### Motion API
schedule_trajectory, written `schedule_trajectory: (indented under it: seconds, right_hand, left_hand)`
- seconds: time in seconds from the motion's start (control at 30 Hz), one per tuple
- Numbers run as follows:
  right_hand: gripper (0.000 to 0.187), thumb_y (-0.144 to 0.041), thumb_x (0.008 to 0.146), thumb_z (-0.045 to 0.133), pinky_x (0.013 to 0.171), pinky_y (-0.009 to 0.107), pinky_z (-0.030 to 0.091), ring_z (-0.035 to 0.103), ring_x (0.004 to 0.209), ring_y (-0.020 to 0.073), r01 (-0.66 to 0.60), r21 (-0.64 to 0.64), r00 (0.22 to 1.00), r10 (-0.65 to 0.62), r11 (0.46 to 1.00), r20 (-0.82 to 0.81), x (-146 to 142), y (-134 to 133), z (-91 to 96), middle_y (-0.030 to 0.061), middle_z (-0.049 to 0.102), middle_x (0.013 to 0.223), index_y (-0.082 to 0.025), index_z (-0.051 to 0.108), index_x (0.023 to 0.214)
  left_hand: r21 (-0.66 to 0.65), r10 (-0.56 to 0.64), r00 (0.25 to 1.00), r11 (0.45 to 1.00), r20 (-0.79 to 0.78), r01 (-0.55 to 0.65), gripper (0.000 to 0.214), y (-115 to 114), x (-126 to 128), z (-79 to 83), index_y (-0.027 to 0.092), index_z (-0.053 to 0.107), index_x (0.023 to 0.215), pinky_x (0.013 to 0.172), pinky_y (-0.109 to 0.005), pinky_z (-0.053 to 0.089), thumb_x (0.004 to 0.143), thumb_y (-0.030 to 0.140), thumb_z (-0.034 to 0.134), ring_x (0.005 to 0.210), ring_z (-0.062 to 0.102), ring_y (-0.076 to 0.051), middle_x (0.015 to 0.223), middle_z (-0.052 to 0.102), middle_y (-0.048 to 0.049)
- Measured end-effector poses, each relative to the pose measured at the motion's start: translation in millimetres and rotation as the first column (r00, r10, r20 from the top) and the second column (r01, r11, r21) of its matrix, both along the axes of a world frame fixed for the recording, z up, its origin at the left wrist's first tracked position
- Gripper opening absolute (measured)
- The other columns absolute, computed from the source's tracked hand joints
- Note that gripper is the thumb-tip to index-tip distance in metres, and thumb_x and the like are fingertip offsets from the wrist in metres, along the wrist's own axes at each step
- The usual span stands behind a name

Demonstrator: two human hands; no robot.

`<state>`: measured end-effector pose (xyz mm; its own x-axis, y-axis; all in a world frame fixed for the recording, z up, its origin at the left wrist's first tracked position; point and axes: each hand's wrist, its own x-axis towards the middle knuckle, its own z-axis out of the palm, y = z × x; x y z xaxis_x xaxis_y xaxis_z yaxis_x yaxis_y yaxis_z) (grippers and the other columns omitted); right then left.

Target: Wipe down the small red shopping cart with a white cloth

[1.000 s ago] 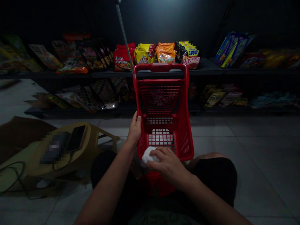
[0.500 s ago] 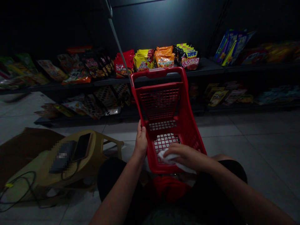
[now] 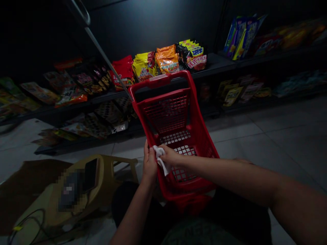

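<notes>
Snack packets (image 3: 167, 60) on dark shelves (image 3: 217, 64), phone (image 3: 90, 175) on beige plastic stool (image 3: 107, 163)

- A red plastic shopping basket (image 3: 163, 81) is being seen with a smooth, faintly glossy finish
- A white cloth (image 3: 158, 153) is being seen as matt, soft fabric
- A metal rod (image 3: 102, 58) is being lit to a smooth sheen
- Snack packets (image 3: 167, 60) are being shown in glossy plastic film

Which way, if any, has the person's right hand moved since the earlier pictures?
Yes: the right hand has moved forward, closer to the upper shelf.
</notes>
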<state>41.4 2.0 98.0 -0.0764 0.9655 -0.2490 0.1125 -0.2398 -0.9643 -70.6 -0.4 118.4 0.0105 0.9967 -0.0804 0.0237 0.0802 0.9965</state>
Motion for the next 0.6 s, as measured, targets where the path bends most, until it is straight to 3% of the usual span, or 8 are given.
schedule_trajectory:
  seconds: [0.07, 0.13, 0.2, 0.27, 0.4, 0.47, 0.6]
  right_hand:
    - [0.046, -0.004, 0.072, 0.056, 0.085, 0.032, 0.052, 0.062, 0.09, 0.0171, 0.078, 0.021, 0.997, -0.078, 0.997, -0.004, -1.9, 17.5, 9.6, -0.0001, 0.066, 0.097, -0.021, 0.06, 0.114]
    - [0.044, -0.004, 0.073, 0.054, 0.094, 0.033, 0.05, 0.06, 0.1, 0.0172, 0.195, 0.172, 0.98, -0.197, 0.966, -0.005, -7.6, 33.3, 13.7, 0.0014, 0.065, 0.106, -0.021, 0.061, 0.112]
    - [0.046, -0.004, 0.073, 0.052, 0.101, 0.033, 0.046, 0.057, 0.109, 0.0166, 0.24, 0.28, 0.967, -0.254, 0.93, 0.018, -12.3, 41.6, 6.2, 0.0023, 0.062, 0.117, -0.022, 0.061, 0.114]
    - [0.046, -0.003, 0.072, 0.054, 0.102, 0.033, 0.045, 0.057, 0.111, 0.0163, 0.201, 0.226, 0.969, -0.228, 0.953, 0.099, -11.8, 42.5, -11.9, 0.0016, 0.062, 0.118, -0.023, 0.062, 0.113]
    - [0.036, -0.005, 0.063, 0.069, 0.094, 0.037, 0.049, 0.062, 0.097, 0.0217, 0.186, -0.012, 0.96, -0.179, 0.982, 0.214, -1.5, 45.0, -44.6, 0.0003, 0.067, 0.095, -0.024, 0.066, 0.094]
    - [0.033, -0.005, 0.066, 0.067, 0.094, 0.037, 0.048, 0.062, 0.098, 0.0219, 0.217, -0.004, 0.954, -0.211, 0.976, 0.212, -1.5, 55.9, -45.0, 0.0003, 0.069, 0.093, -0.024, 0.067, 0.092]
    - [0.046, -0.006, 0.08, 0.05, 0.097, 0.027, 0.047, 0.062, 0.107, 0.0142, 0.251, 0.148, 0.958, -0.267, 0.957, 0.102, -12.1, 84.5, -29.7, -0.003, 0.069, 0.117, -0.027, 0.061, 0.119]
  left_hand:
    - [-0.002, -0.006, 1.0, 1.0, -0.016, 0.006, 0.062, -0.1, 0.2, 0.4, 0.031, 0.027, 0.156, 0.114, -0.037, 0.043, 0.099, 0.051, 0.042, 0.136, 0.052, -0.02, 0.154, 0.047, -0.0065]
    - [0.005, -0.026, 0.999, 1.0, -0.047, 0.026, 0.062, 0.3, -0.4, -0.1, 0.032, 0.026, 0.156, 0.116, -0.036, 0.041, 0.099, 0.052, 0.041, 0.141, 0.046, -0.02, 0.158, 0.042, -0.0056]
    - [0.01, -0.045, 0.996, 0.999, -0.072, 0.045, 0.063, 0.6, -1.4, 0.1, 0.032, 0.025, 0.156, 0.116, -0.035, 0.04, 0.099, 0.052, 0.041, 0.144, 0.043, -0.02, 0.16, 0.039, -0.005]
    - [-0.004, -0.049, 0.996, 0.999, -0.071, 0.048, 0.063, 0.1, -1.6, 1.8, 0.031, 0.024, 0.157, 0.115, -0.035, 0.042, 0.099, 0.052, 0.04, 0.142, 0.045, -0.02, 0.159, 0.04, -0.0054]
    - [-0.038, -0.068, 0.995, 0.997, -0.066, 0.066, 0.062, -2.0, 0.2, 8.3, 0.033, 0.02, 0.157, 0.111, -0.035, 0.046, 0.1, 0.051, 0.037, 0.136, 0.052, -0.019, 0.158, 0.042, -0.0037]
    - [-0.04, -0.074, 0.995, 0.997, -0.066, 0.071, 0.061, -1.9, 1.1, 11.1, 0.034, 0.021, 0.157, 0.114, -0.036, 0.044, 0.1, 0.051, 0.038, 0.138, 0.049, -0.019, 0.158, 0.042, -0.0026]
    - [-0.022, -0.058, 0.993, 0.998, -0.098, 0.056, 0.059, 2.0, -0.2, 11.2, 0.032, 0.028, 0.155, 0.12, -0.036, 0.034, 0.1, 0.048, 0.04, 0.146, 0.039, -0.019, 0.161, 0.036, -0.0015]
